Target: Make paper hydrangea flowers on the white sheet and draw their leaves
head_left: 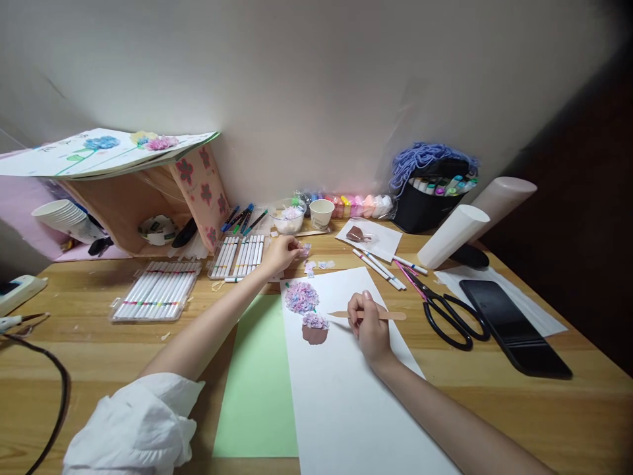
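A tiny paper scrap [305, 249] is pinched by the left hand [283, 254] beside the marker tray [242, 256]. Feather-light and soft, it looks easily crushed: best nipped gently at an edge. A wooden stick [390, 316] is gripped in the right hand [368, 326] over the white sheet [346, 396].

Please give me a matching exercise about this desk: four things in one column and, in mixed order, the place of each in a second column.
1 wooden stick
2 scissors
3 green paper
4 paper scrap

a pinched by the left hand
b held in the right hand
c left of the white sheet
d right of the white sheet

Pairs: 1-b, 2-d, 3-c, 4-a.
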The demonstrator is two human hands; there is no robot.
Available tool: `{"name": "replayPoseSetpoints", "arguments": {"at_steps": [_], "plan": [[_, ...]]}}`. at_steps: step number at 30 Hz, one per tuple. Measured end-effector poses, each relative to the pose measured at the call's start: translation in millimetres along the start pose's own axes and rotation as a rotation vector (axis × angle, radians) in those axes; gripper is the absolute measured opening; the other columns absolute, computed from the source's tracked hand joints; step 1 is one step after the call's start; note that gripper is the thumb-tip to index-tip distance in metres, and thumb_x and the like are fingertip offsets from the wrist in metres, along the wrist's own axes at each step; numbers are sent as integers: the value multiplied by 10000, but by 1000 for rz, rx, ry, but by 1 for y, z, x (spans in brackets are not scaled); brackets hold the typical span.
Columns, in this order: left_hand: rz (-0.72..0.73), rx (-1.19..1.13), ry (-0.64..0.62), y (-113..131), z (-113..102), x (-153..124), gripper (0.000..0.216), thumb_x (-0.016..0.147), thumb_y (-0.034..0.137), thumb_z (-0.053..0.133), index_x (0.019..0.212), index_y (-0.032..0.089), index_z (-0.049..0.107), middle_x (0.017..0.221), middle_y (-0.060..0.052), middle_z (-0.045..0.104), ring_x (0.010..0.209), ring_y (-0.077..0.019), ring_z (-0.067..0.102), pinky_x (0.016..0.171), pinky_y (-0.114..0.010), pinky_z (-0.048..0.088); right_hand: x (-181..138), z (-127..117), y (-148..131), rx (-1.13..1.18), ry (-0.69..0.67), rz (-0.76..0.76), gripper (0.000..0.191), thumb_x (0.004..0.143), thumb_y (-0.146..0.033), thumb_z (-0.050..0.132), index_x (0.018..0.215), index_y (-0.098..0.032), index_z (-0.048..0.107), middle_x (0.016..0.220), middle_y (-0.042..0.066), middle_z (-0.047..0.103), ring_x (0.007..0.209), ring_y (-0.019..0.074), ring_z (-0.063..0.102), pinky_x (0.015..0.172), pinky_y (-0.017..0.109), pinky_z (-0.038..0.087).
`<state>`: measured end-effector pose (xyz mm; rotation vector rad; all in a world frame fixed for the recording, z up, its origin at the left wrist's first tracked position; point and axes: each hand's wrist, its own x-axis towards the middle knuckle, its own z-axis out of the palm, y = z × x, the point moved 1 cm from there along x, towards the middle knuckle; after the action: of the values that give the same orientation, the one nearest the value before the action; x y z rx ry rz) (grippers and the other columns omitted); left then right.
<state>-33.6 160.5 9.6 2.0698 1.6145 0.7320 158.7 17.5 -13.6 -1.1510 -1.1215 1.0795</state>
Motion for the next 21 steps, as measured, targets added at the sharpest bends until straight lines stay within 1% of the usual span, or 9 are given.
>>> {"name": "replayPoseSetpoints", "arguments": {"at_steps": [4,7,9,11,13,15,17,19,21], "plan": [[-25,-70,0,-1,-6,-1,103,759,214,643,834,146,656,847,-54,723,743,-160,660,654,-240,482,0,0,2,6,-6,10,577,896,-601,313,469,-219,380,414,-43,330,355,89,260,358,264,198],[-28,-61,29,4,-14,-6,136,719,191,673,847,145,667,822,-59,717,762,-183,659,687,-264,483,-1,0,1,5,-11,7,576,900,-597,310,473,-219,385,412,-45,332,352,88,256,363,266,207],[-20,-39,59,10,-21,-15,152,703,193,687,848,151,668,799,-56,709,770,-199,652,708,-289,477,-1,0,0,0,-12,0,579,904,-594,302,468,-220,382,407,-46,326,352,88,254,369,268,212],[10,-42,90,19,-27,-27,154,702,201,693,848,157,664,785,-49,703,753,-194,647,707,-297,473,-1,-1,-1,-8,-7,-13,579,911,-583,292,467,-221,376,407,-45,326,357,91,260,380,272,217],[42,-127,102,29,-31,-45,171,704,214,701,859,160,657,780,-40,702,737,-177,648,693,-284,476,-2,-2,-1,-16,-3,-29,577,918,-572,281,469,-221,373,409,-42,328,365,95,269,391,276,220],[20,-260,51,40,-31,-66,202,689,232,721,859,153,646,815,-45,708,752,-169,657,687,-270,481,-2,-3,0,-15,-1,-46,575,923,-562,272,471,-222,376,411,-41,326,371,99,277,403,280,220],[-36,-371,-47,49,-26,-89,207,675,233,730,840,151,636,793,-35,710,722,-157,655,666,-260,482,-3,-5,1,-6,-3,-66,576,930,-546,266,468,-222,382,414,-38,325,379,103,282,415,286,221],[-95,-402,-161,57,-18,-110,202,682,235,721,847,160,633,754,-19,709,701,-155,646,643,-256,475,-4,-6,3,14,-7,-97,578,938,-522,269,457,-223,378,410,-36,316,386,107,282,431,292,225],[-144,-370,-208,63,-9,-126,200,686,250,717,848,175,627,723,-2,708,676,-152,627,620,-256,459,-6,-7,3,42,-23,-142,578,946,-495,280,443,-224,366,396,-40,291,389,108,277,448,297,232]]}}
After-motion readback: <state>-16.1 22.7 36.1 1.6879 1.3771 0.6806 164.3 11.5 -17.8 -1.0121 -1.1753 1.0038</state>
